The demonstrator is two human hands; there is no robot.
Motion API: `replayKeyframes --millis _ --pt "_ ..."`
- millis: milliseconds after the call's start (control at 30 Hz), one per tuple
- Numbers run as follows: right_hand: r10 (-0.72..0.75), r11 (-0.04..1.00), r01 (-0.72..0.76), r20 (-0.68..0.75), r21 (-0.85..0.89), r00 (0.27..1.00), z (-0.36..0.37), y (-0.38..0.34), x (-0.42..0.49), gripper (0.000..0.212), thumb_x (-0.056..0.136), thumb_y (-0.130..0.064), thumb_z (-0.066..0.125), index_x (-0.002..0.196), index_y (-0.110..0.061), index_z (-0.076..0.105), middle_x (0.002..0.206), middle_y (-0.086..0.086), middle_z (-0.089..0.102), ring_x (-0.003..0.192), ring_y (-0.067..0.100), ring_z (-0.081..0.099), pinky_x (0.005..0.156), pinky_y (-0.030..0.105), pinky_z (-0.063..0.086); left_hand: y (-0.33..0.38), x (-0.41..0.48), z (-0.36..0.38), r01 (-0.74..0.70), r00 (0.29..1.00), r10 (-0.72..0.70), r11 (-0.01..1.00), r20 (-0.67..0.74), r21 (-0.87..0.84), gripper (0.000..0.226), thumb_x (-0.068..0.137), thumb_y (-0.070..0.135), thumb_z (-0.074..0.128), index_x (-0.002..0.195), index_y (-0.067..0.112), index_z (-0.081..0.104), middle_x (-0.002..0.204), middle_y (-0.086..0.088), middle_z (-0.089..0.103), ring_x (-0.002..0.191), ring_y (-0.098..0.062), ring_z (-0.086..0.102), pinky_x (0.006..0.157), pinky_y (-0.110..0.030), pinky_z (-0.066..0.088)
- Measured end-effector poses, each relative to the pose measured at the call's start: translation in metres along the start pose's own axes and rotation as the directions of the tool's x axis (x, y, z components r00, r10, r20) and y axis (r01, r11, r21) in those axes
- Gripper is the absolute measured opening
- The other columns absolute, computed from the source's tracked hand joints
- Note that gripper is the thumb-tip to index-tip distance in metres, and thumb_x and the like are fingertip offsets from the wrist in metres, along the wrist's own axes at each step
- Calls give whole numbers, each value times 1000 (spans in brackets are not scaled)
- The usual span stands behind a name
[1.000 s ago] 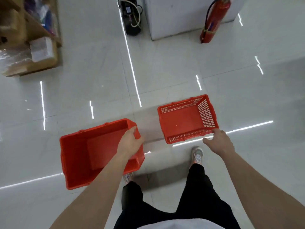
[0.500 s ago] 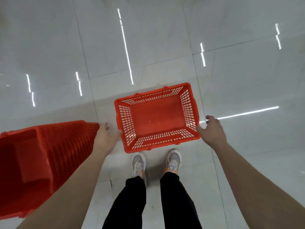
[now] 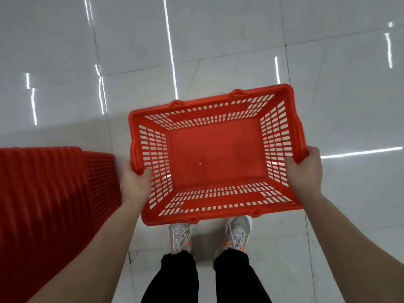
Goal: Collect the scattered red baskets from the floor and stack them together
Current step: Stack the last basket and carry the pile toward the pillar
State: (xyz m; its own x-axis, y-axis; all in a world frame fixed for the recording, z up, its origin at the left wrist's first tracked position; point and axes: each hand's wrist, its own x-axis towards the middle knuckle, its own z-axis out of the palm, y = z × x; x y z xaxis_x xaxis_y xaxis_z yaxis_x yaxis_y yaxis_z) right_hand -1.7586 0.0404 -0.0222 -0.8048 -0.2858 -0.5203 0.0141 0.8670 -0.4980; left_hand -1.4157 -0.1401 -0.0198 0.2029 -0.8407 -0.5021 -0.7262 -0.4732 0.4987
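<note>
From the head camera I look straight down at a red basket (image 3: 215, 154), open side up and empty, its slotted walls letting the pale floor (image 3: 218, 40) show through. It sits in the middle of the view, above the toes of two grey shoes (image 3: 180, 237) with orange marks, and black trouser legs (image 3: 175, 278) rise below them.

My left hand (image 3: 134, 183) is wrapped over the rim at the basket's left short side, thumb inside against the mesh, fingers tucked under the edge. My right hand (image 3: 305, 169) is closed the same way over the rim at the right short side. Both grips sit toward the near corners. The basket is tipped a little, its right end farther up the frame than its left. I cannot say for sure whether its base rests on the tiles or hangs clear of them.

At the left edge a second basket (image 3: 54, 193) fills the frame, blurred, its ribbed outer wall facing me, just beside my left wrist. Whether they touch I cannot tell.

Bright strip reflections streak the glossy tiles.
</note>
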Motion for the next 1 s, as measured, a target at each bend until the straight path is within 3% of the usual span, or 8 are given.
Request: replayKeyframes --millis 100,200,433,567,667,733,867,1000 --pt "2 1000 -1 -10 2 1000 -40 -41 -49 53 88 -49 62 130 -20 48 114 1 67 92 25 69 83 50 58 29 -34 -64 39 999 -41 994 -10 -105 38 89 21 68 126 20 58 102 8 67 90 -12 65 83 -33 52" --pt "-35 999 35 3 20 999 -91 -99 -109 49 89 -41 62 130 -16 49 117 6 67 95 30 68 85 50 56 62 -84 -153 44 998 -49 990 -33 -134 41 89 21 67 129 15 57 109 2 66 96 -17 64 87 -36 50" --pt "-246 966 242 38 87 969 -164 -245 -274 37 85 -33 56 118 -18 55 97 -5 59 75 14 57 68 28 41 84 -190 -382 136 971 -183 951 -151 -279 26 90 17 65 115 12 65 103 -7 71 93 -26 66 88 -39 51" --pt "-293 953 288 34 97 956 -160 -299 -353 35 86 -29 55 119 -17 55 103 -1 61 85 19 55 79 35 42 60 -228 -479 150 958 -236 898 -165 -413 14 92 11 60 102 16 69 95 -10 74 84 -28 72 78 -44 59" --pt "-321 943 307 105 130 941 -149 -326 -406 30 86 -32 53 115 -23 53 109 2 67 92 25 65 86 45 53 41 -240 -542 131 939 -256 883 -229 -452 13 91 16 61 101 18 69 85 -7 75 75 -26 74 68 -41 60" --pt "-350 934 334 131 129 927 -137 -339 -443 28 85 -40 51 111 -31 48 107 0 67 90 25 68 85 49 56 26 -238 -582 111 924 -267 872 -274 -476 13 89 18 62 100 20 70 85 -8 74 75 -28 73 71 -43 60" --pt "-377 921 350 165 171 911 -92 -360 -519 26 86 -41 54 110 -34 46 101 -5 65 85 19 68 82 44 57 -16 -208 -653 75 916 -254 868 -309 -491 12 90 16 59 94 19 70 82 -8 74 73 -28 72 74 -49 60" --pt "-365 919 335 128 205 922 -33 -380 -585 26 88 -30 56 112 -29 48 102 -3 65 88 19 66 83 40 55 -63 -152 -716 -9 941 -156 876 -301 -483 26 88 26 59 113 22 68 96 0 75 83 -23 73 78 -48 60"
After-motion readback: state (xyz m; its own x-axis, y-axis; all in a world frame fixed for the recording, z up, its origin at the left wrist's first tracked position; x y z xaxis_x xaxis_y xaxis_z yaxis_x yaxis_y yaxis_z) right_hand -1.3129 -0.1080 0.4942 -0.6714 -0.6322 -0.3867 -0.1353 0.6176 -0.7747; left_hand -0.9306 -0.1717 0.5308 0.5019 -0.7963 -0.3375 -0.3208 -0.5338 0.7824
